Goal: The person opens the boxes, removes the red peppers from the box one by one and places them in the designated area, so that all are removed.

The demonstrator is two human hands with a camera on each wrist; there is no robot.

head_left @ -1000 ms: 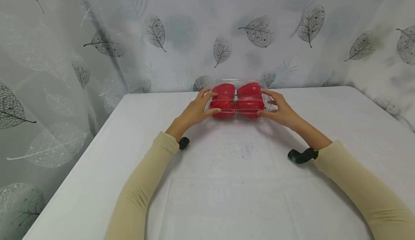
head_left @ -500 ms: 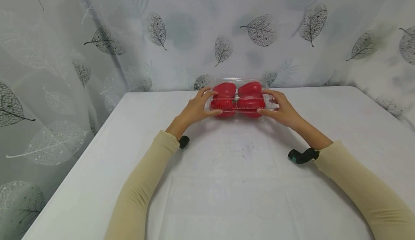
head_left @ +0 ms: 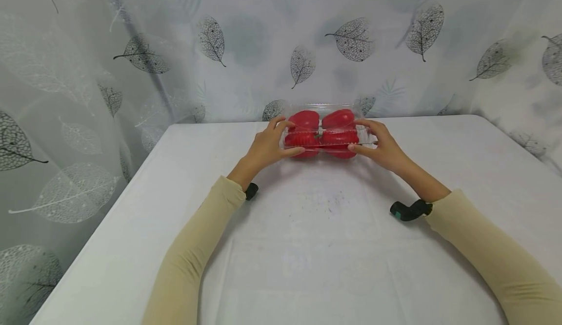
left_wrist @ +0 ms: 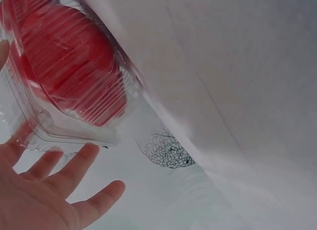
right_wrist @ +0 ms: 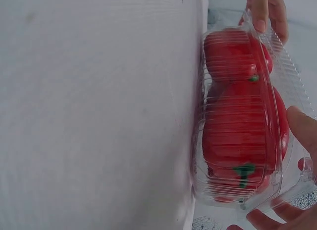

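White tablecloth (head_left: 307,247) fills the lower frame, and at its upper centre the left hand (head_left: 263,147) and right hand (head_left: 384,147) pinch the ends of a clear, thin plastic clamshell box (head_left: 327,134) of two red peppers (right_wrist: 237,126), likely light, slippery, crushable, best held at its end rims.

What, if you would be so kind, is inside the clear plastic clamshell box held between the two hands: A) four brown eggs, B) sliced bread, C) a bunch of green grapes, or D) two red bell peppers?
D: the clear plastic clamshell box holds two red bell peppers side by side, their green stems showing in the right wrist view, with the left hand and right hand at its ends.
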